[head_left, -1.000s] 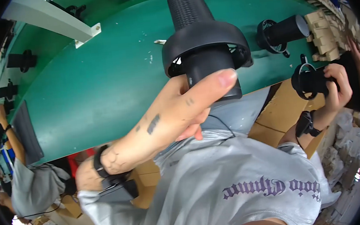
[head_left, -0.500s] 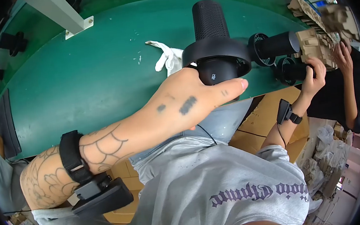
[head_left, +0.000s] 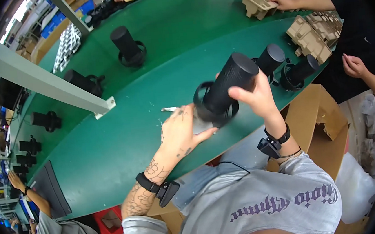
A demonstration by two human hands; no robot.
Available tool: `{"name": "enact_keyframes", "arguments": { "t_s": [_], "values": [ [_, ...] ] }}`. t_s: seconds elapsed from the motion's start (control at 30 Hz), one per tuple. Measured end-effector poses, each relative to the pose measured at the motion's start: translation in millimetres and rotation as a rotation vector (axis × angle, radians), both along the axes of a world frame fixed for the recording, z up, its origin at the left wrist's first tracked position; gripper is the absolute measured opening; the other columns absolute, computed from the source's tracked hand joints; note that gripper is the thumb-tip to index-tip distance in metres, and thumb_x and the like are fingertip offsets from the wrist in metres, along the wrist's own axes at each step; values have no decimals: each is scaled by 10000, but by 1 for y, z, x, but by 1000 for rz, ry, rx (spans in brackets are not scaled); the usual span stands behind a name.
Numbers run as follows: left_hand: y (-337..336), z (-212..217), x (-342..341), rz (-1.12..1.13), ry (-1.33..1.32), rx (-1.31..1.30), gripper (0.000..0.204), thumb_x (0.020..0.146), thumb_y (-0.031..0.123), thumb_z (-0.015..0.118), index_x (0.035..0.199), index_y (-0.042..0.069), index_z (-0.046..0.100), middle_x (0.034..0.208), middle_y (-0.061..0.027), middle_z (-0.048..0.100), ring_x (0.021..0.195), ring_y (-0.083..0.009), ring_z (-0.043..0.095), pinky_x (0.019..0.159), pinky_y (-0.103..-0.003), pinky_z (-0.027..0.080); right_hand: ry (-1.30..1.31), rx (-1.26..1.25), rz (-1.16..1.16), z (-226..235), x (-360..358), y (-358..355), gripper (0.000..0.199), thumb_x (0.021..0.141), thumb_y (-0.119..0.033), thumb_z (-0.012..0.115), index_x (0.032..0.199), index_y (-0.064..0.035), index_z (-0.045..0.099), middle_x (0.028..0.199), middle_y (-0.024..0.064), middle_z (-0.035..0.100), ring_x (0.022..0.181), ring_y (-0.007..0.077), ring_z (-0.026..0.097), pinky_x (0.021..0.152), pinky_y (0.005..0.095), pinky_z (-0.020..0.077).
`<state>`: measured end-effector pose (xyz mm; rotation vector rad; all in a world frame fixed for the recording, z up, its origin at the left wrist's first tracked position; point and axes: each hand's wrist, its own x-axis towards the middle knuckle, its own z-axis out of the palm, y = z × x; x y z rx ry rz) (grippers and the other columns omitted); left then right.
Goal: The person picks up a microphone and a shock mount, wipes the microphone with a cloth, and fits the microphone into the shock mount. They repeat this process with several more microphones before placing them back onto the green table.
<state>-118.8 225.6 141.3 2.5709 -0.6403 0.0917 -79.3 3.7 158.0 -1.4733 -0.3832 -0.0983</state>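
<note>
A black microphone [head_left: 231,83] with a mesh-covered cylinder and a round ring at its lower end is held tilted over the green bench, its ring blurred by motion. My right hand [head_left: 260,96] is wrapped round the upper cylinder, thumb across the near side. At the ring end, my left hand [head_left: 178,133] grips from the left with its thumb stretched along the near edge; its fingertips are partly hidden. Part of a white glove [head_left: 168,109] shows beyond my left hand. Two more black microphones stand to the right, one [head_left: 272,57] partly behind my right hand, the other [head_left: 300,72] nearer the edge.
Moulded brown pulp trays [head_left: 308,37] lie at the right, where a person in black handles another tray [head_left: 258,3]. Several microphones [head_left: 126,46] stand on the green belt beyond a grey metal post [head_left: 43,74]. An open cardboard box [head_left: 307,114] sits below the bench's right edge.
My right hand has left the microphone at the right and now holds the cylinder of the one my left hand had. That microphone has tilted rightward. The head view has shifted, showing more bench.
</note>
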Motion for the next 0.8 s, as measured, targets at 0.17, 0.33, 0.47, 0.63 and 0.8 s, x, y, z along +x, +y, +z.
{"name": "enact_keyframes", "arguments": {
  "t_s": [0.17,0.33,0.47,0.63,0.8],
  "values": [
    [53,-53,8,-86,-157,200,444,864,307,589,1265,131,513,1275,-135,476,1220,-310,424,1081,-473,284,-121,-365,-560,3,62,16,574,762,-166,773,1206,0,450,1070,102,613,986,162,594,842,288,468],
    [83,-61,11,72,-163,62,374,879,214,554,1242,124,528,1292,-129,467,1241,-309,407,1091,-480,273,-274,-519,-930,-22,105,-3,653,742,-226,777,1249,-2,432,1147,179,573,1067,276,569,919,349,435],
    [111,-59,15,201,-165,-48,352,862,172,548,1207,109,546,1266,-139,482,1231,-319,409,1084,-474,271,-415,-571,-1123,-16,102,8,643,751,-170,731,1283,-1,412,1278,202,456,1216,378,398,1032,448,303],
    [115,-53,13,276,-139,-182,342,810,133,548,1145,72,580,1229,-145,504,1196,-330,421,1030,-458,308,-999,-552,-1020,29,83,70,522,752,-54,658,1243,-13,485,1302,168,464,1248,344,395,1049,421,282],
    [119,-55,15,291,-132,-214,363,772,118,534,1129,73,584,1217,-137,517,1183,-322,431,1032,-438,301,-757,-736,-443,52,145,180,575,753,-313,704,1233,-55,517,1305,178,458,1233,347,406,1022,436,359]
  ]
}}
